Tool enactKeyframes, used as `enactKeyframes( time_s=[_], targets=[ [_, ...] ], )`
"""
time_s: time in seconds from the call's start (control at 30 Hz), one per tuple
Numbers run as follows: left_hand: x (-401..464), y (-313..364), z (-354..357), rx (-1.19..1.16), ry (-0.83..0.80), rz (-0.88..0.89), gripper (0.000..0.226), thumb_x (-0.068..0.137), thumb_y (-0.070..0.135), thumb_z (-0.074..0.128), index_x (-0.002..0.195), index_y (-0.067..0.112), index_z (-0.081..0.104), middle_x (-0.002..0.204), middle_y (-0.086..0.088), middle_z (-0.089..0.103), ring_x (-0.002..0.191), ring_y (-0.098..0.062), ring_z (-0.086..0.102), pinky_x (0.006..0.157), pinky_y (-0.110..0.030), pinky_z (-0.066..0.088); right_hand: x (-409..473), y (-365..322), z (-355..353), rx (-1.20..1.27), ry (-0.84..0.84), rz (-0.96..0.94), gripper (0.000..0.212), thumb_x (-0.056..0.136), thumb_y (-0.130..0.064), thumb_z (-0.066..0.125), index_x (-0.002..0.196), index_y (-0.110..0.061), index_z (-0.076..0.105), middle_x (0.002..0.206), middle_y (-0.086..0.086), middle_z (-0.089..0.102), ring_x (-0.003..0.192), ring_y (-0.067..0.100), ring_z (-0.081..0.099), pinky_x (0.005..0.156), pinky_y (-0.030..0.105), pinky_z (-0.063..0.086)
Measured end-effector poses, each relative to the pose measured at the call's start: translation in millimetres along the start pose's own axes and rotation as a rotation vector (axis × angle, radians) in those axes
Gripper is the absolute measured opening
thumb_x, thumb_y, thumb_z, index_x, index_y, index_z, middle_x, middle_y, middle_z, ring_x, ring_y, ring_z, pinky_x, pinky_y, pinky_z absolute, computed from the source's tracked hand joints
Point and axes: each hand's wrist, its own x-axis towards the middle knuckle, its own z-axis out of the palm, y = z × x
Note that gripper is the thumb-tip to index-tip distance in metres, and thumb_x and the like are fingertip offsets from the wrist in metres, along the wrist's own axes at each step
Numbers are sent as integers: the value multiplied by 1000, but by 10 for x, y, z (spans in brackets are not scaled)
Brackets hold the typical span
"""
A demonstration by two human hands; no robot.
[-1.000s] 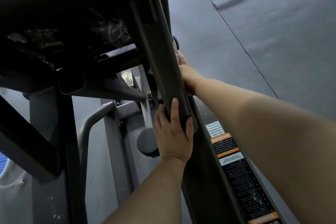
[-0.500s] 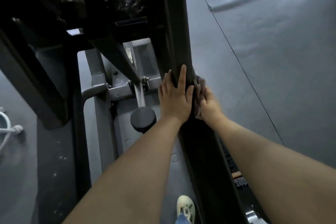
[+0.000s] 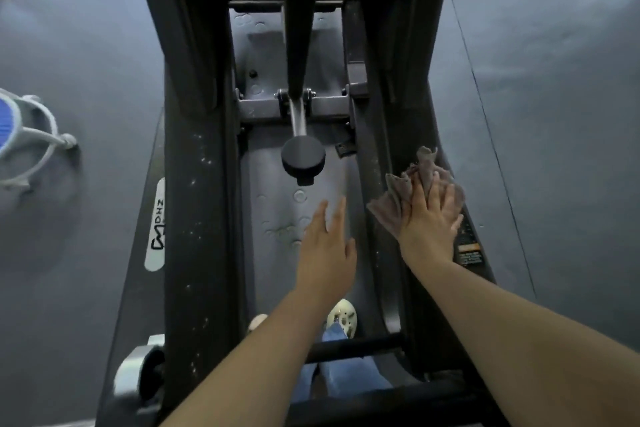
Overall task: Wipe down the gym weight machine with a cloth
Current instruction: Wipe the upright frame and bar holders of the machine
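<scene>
Seen from above, looking down along a dark gym weight machine (image 3: pixel 201 204) standing on a grey floor (image 3: pixel 554 114); two bare forearms reach forward from the bottom of the view; the right hand (image 3: pixel 431 218) lies flat with straight fingers (image 3: pixel 420 194) on a crumpled brownish cloth (image 3: pixel 398 199), pressing it against the machine's right-hand frame rail (image 3: pixel 388 156), just above an orange-and-black warning label (image 3: pixel 468 250); the cloth bunches out beyond the fingertips and to the thumb side, so the hand is pressing rather than clutching it; the left hand (image 3: pixel 327 246) is released, fingers straight and slightly spread, holding nothing, hovering over the grey base plate (image 3: pixel 277 218) between the two rails, and whether it touches anything cannot be told; a black round knob (image 3: pixel 303 158) on a metal rod sits further up the middle; pale dust specks dot the left rail, near a white logo sticker (image 3: pixel 157 222); a light shoe (image 3: pixel 341 319) shows below the left arm; to do this wipe well, it would likely help to keep the palm flat and the pressure even, draw the cloth in long overlapping strokes along the rail, refold it to a clean face when it soils, and steady the body with the free hand; the speckled left rail looks as though it needs attention next.
</scene>
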Motion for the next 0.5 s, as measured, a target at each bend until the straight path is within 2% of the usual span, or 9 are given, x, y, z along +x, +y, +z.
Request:
enactKeyframes(
  time_s=[0.07,0.17,0.2,0.23,0.3,0.37,0.43,0.5],
  targets=[
    [-227,-82,-8,-6,15,-12,66,96,17,46,151,20,10,158,-9,6,145,-23,11,117,-33,20,-185,-1,151,-16,84,-75,83,93,-25,56,152,-27,-3,160,4,-10,145,30,-13,116,55,0],
    [-550,-194,-84,-59,87,-8,68,93,11,49,151,19,14,158,-7,11,146,-18,9,116,-25,14,-413,-20,383,70,196,-290,64,88,-4,60,146,-15,36,157,9,22,145,31,9,118,54,13],
    [-656,-244,-134,-75,110,-21,69,93,10,49,151,20,14,158,-6,10,146,-15,8,114,-21,11,-492,-61,454,118,194,-378,59,88,-1,60,142,-15,42,155,8,28,145,29,15,117,52,18],
    [-767,-295,-190,-89,133,-41,69,93,10,49,151,21,13,158,-3,9,145,-14,7,111,-18,10,-584,-117,519,135,181,-496,56,90,-3,57,141,-19,42,154,6,29,144,25,18,118,48,20],
    [-998,-422,-287,-100,168,-71,69,95,12,49,151,23,11,158,0,7,145,-12,8,111,-16,12,-788,-294,621,140,140,-719,49,100,-19,41,143,-36,25,155,-2,27,143,14,21,119,36,19],
    [-1246,-542,-360,-110,217,-81,67,94,13,50,150,24,15,156,3,11,143,-11,13,112,-18,16,-1033,-571,619,322,44,-785,37,104,-43,22,139,-55,20,155,-20,22,142,1,20,118,28,20],
    [-1496,-653,-414,-138,283,-148,65,93,12,52,148,26,21,150,11,15,138,-4,16,112,-19,18,-1291,-844,579,559,-99,-805,34,101,-53,22,133,-52,34,152,-23,25,139,-2,26,116,35,27],
    [-1718,-762,-450,-170,410,-255,64,91,7,54,145,27,26,149,10,20,136,-1,17,112,-13,16,-1530,-1067,577,714,-240,-879,46,99,-51,31,136,-28,47,153,-11,31,140,7,31,114,42,31]
  ],
)
